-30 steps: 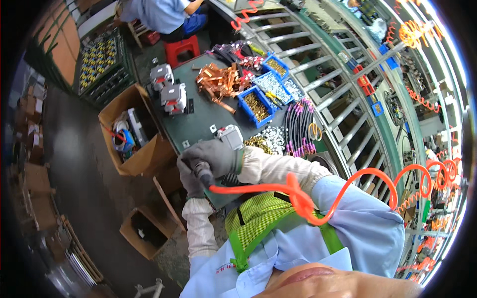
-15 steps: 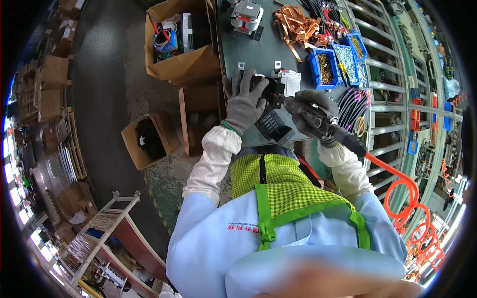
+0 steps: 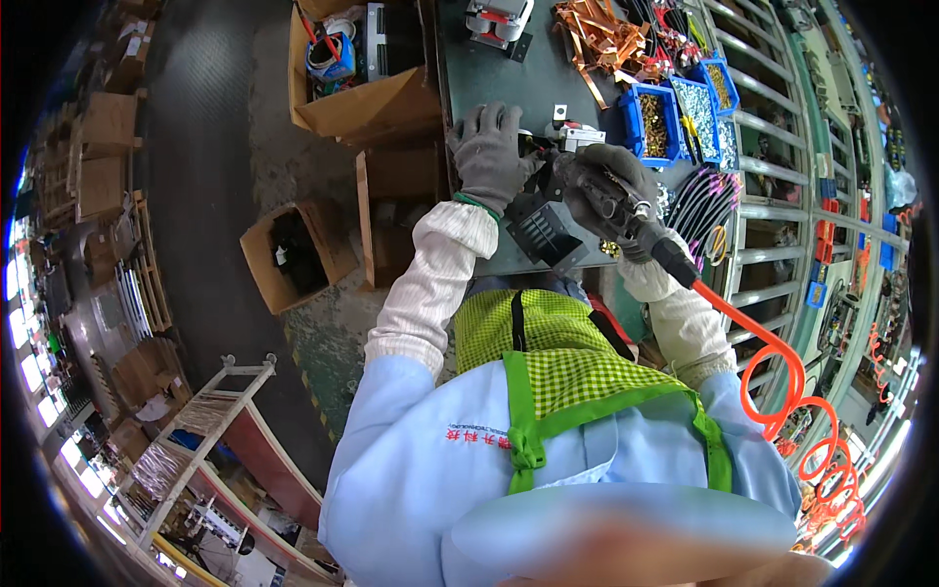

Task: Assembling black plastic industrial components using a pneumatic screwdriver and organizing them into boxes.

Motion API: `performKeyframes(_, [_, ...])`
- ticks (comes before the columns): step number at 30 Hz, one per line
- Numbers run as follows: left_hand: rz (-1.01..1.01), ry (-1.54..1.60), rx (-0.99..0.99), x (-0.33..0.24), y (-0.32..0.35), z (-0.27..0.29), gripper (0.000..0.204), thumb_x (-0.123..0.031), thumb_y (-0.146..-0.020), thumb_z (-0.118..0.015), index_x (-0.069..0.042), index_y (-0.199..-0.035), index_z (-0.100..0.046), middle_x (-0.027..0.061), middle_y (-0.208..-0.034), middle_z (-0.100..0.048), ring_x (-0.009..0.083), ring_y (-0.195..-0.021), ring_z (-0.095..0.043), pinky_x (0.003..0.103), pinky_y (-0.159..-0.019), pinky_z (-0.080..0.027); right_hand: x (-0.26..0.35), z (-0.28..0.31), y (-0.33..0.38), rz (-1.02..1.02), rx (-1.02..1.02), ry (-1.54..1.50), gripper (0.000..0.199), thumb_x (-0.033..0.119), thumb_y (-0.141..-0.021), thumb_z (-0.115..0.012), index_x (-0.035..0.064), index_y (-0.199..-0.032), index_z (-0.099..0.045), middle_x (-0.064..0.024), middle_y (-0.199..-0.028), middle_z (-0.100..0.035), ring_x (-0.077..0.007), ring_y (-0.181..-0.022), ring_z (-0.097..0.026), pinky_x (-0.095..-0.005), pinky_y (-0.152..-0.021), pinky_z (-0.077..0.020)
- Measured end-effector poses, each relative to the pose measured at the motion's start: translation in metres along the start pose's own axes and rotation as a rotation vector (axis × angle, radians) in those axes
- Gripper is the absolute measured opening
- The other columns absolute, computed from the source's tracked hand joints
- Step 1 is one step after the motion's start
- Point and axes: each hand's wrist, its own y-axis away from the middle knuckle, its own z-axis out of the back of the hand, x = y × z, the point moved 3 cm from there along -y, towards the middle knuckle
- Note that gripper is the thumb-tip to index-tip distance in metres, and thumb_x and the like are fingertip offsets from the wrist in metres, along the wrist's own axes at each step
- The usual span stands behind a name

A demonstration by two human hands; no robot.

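Observation:
My right hand (image 3: 608,191), in a grey glove, is wrapped round a pneumatic screwdriver (image 3: 641,227) with an orange coiled hose. Its front end points left toward a dark part between my hands, where the tip's contact is hard to make out. My left hand (image 3: 486,157), also gloved, lies over the left side of the work with its fingers stretched forward and its thumb toward the tool. Just nearer to me sits a black slotted metal bracket (image 3: 548,235). A white block-shaped component (image 3: 581,135) stands beyond my right hand, beside a small metal tab (image 3: 559,112).
Blue bins (image 3: 651,125) of small fasteners stand on the right of the dark table (image 3: 479,78), near copper strips (image 3: 599,44) and black cables (image 3: 706,201). A transformer (image 3: 499,22) sits at the back. Cardboard boxes (image 3: 377,112) flank the table's left; metal rollers (image 3: 768,161) run along the right.
My right hand and the screwdriver have shifted forward and slightly left, now covering part of the white component's near side. My left hand's fingers have drawn closer together and reach farther forward.

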Motion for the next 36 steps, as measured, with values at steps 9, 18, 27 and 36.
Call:
performKeyframes(9, [0.017,0.040,0.015,0.002,0.001,0.004,0.071,-0.034,-0.061,-0.085,-0.017,-0.123,-0.054,0.0060,-0.129,-0.051,0.0292,-0.120,-0.050,0.051,-0.096,-0.041,0.013,-0.003,-0.010,-0.023,0.107,-0.024,0.043,0.016,-0.067,-0.080,0.0095,-0.105,-0.061,-0.0070,-0.091,-0.067,-0.0277,-0.082,-0.068,-0.0353,-0.073,-0.0543])
performKeyframes(18, [0.152,0.396,-0.054,0.055,0.016,-0.004,0.082,-0.027,-0.069,-0.080,-0.011,-0.140,-0.042,0.0164,-0.131,-0.053,0.0357,-0.124,-0.049,0.045,-0.100,-0.042,0.015,-0.017,-0.025,0.065,0.180,0.003,0.041,0.016,-0.067,-0.081,0.0095,-0.101,-0.059,-0.0084,-0.091,-0.064,-0.0309,-0.078,-0.065,-0.0381,-0.071,-0.0533])
performKeyframes(27, [0.411,1.016,0.361,0.087,0.016,-0.053,0.050,-0.022,-0.074,-0.073,-0.003,-0.119,-0.062,0.0151,-0.100,-0.070,0.0270,-0.092,-0.069,0.034,-0.084,-0.053,0.009,-0.021,-0.022,0.038,0.158,-0.067,0.039,0.013,-0.067,-0.081,0.0080,-0.099,-0.059,-0.0087,-0.086,-0.063,-0.0282,-0.076,-0.064,-0.0347,-0.069,-0.0526])
performKeyframes(36, [0.250,0.824,0.189,0.097,-0.018,-0.019,0.049,-0.010,-0.074,-0.066,-0.001,-0.122,-0.063,0.0100,-0.105,-0.070,0.0161,-0.097,-0.066,0.029,-0.091,-0.050,0.041,0.084,-0.005,-0.008,-0.197,-0.385,0.055,0.015,-0.082,-0.077,-0.0022,-0.126,-0.048,-0.0194,-0.115,-0.064,-0.0285,-0.103,-0.066,-0.0387,-0.091,-0.0531])
